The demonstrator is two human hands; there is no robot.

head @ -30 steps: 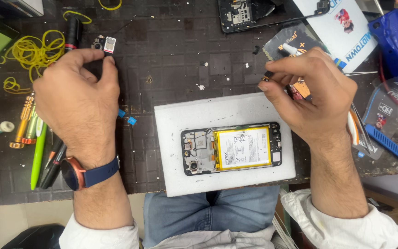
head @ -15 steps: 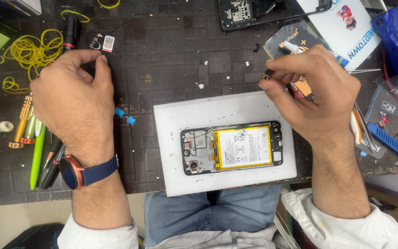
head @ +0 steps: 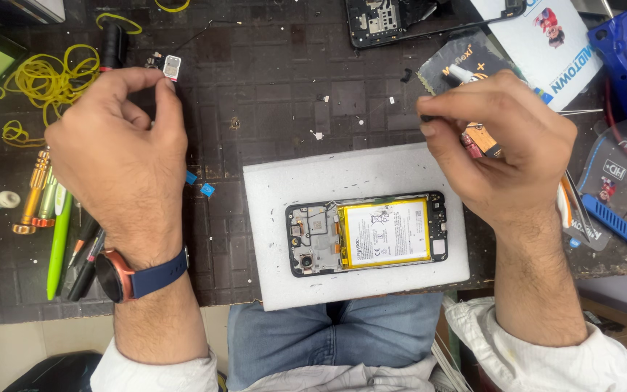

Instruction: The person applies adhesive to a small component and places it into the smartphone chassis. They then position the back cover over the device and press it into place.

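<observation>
presently the left hand [head: 121, 156] is curled closed, fingertips pinching a small item i cannot identify, near a small silver tray [head: 171, 67] on the dark worktop [head: 270, 87]. right hand [head: 498, 145] is closed on a thin dark tool. an opened phone [head: 366, 233] lies on white foam pad [head: 292, 189], between both hands.

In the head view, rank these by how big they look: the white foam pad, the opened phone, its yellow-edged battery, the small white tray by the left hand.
Largest to smallest:
1. white foam pad
2. opened phone
3. battery
4. small white tray
</observation>
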